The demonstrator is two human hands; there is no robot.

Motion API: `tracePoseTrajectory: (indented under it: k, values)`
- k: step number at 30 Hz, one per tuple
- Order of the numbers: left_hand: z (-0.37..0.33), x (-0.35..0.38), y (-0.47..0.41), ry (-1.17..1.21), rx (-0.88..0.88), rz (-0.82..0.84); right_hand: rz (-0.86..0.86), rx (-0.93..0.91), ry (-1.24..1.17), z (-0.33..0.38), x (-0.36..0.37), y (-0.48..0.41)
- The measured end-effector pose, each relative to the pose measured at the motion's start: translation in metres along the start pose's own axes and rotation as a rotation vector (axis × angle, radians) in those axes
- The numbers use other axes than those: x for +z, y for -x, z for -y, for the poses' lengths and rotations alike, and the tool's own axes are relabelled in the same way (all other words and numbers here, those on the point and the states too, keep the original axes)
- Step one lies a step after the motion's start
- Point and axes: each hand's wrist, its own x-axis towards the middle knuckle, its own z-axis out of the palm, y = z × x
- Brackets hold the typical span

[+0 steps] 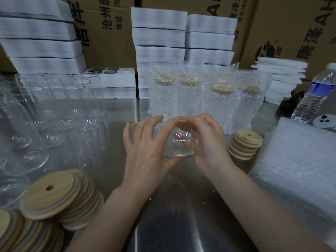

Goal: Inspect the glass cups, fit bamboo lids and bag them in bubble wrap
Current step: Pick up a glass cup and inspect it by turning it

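While four bagged cups (198,99) stand near the back edge of the table (172,224), the left hand (145,153) and right hand (205,142) each have the grip curled round one glass cup (174,142) above the middle, without lid; many bare cups (54,110) at the left edge are not yet done.

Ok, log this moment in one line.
step: inspect | cup: unlidded, held | left hand: grips cup | right hand: grips cup | bagged cups: four, behind
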Motion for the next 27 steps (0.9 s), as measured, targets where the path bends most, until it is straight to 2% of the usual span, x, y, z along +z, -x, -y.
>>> tracePoseTrajectory:
  k: [10, 16, 23, 27]
  values:
    - [0.007, 0.003, 0.000, 0.023, 0.043, -0.022, 0.058, 0.172, -0.251, -0.002, -0.007, -0.013]
    - [0.014, 0.003, -0.001, 0.146, -0.015, -0.050, 0.234, 0.232, -0.396, -0.003, -0.010, -0.015]
    - [0.017, 0.005, 0.000, 0.303, -0.088, -0.171, 0.413, 0.142, -0.311, -0.001, -0.006, -0.011]
    - [0.017, 0.003, 0.000, 0.402, -0.182, -0.171, 0.518, 0.105, -0.253, 0.000, -0.008, -0.008]
